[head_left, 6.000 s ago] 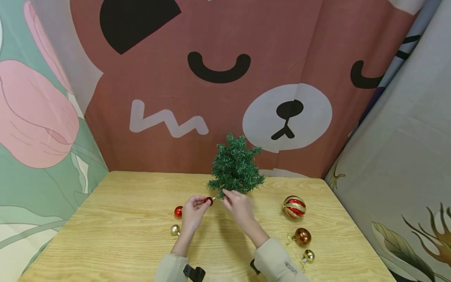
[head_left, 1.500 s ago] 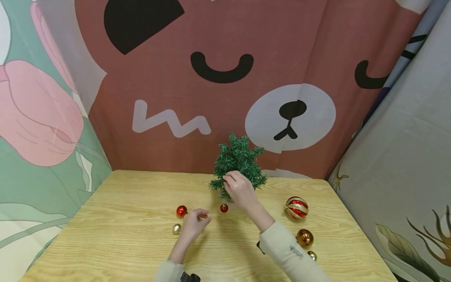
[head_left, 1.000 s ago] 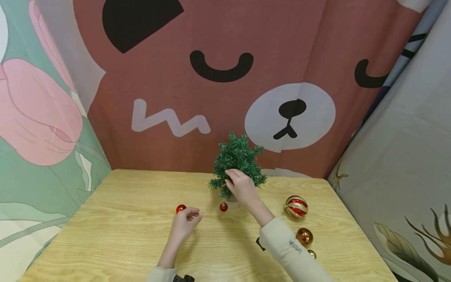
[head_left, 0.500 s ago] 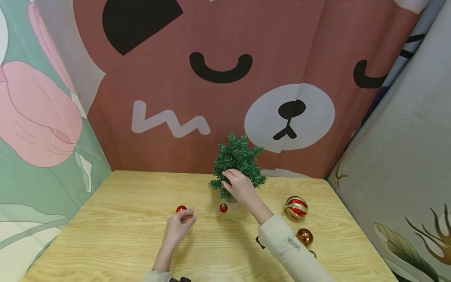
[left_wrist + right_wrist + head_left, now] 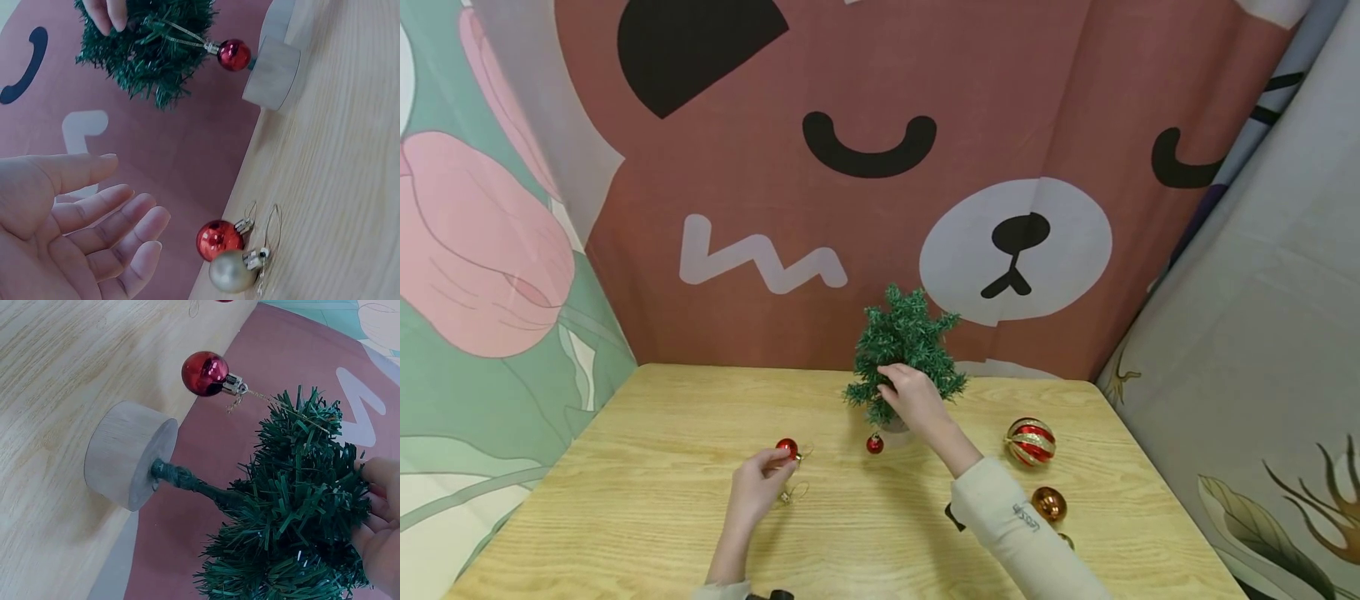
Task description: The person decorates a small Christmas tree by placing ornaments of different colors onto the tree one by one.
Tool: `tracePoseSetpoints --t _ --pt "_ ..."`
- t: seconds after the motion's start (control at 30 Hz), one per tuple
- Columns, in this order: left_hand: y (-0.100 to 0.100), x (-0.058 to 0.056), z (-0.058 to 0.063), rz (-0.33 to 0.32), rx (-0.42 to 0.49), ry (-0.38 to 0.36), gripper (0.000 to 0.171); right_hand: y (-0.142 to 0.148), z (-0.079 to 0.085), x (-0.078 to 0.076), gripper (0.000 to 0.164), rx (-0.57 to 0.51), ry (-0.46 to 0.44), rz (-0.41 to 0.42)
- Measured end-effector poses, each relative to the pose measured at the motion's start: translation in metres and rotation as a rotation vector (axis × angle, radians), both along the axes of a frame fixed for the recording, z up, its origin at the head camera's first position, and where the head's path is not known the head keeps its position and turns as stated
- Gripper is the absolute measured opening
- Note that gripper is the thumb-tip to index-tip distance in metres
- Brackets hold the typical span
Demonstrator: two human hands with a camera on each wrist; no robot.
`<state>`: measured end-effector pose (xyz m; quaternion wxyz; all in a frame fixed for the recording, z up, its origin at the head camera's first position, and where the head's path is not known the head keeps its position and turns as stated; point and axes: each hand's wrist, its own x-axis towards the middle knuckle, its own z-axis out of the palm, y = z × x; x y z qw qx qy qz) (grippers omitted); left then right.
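Note:
A small green artificial Christmas tree [image 5: 904, 329] stands at the back middle on a pale round base [image 5: 125, 453]. From a low front branch a small red bauble [image 5: 875, 444] hangs by a gold string. My right hand [image 5: 916, 402] is up against the foliage, its fingers and thumb apart and touching the branches. My left hand [image 5: 752, 490] is at the left, fingers relaxed with nothing in them. Close to it lie another red bauble [image 5: 219, 240] and a pale gold bauble [image 5: 232, 272], which the left hand mostly covers in the head view.
At the right of the wooden table [image 5: 647, 492] lie a large red-and-gold striped bauble [image 5: 1031, 442], a copper bauble [image 5: 1048, 504] and a small gold bauble [image 5: 1066, 541] partly behind the right sleeve. A printed bear curtain [image 5: 737, 333] stands behind the table.
The small red bauble, earlier in my left hand, now hangs on the tree. My left hand has drawn back left and towards me, over the gold bauble. My right hand stays at the branches.

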<state>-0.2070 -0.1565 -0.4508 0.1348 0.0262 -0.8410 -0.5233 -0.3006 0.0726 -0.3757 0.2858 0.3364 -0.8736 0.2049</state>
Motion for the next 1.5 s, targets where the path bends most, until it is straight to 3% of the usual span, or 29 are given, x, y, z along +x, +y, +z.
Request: tracePoseSetpoints --t 0.37,0.57,0.9,1.27,1.5 --pt "-0.015 0.003 -0.005 0.050 0.024 -0.038 0.026 0.001 -0.002 -0.002 0.023 -0.025 0.023 0.009" --pt "-0.022 0.004 -0.011 0.079 0.016 -0.063 0.030 0.001 -0.002 -0.003 0.023 -0.029 -0.014 0.015" --pt "-0.027 0.002 -0.020 0.056 -0.044 -0.159 0.047 0.002 -0.001 -0.003 0.024 -0.024 -0.048 0.026" --pt "-0.024 -0.003 -0.030 0.049 -0.095 -0.214 0.045 0.001 0.000 -0.002 0.023 -0.014 -0.064 0.020" --pt "-0.023 -0.007 -0.034 0.060 -0.098 -0.206 0.038 0.002 0.000 -0.002 0.024 -0.018 -0.040 0.027"
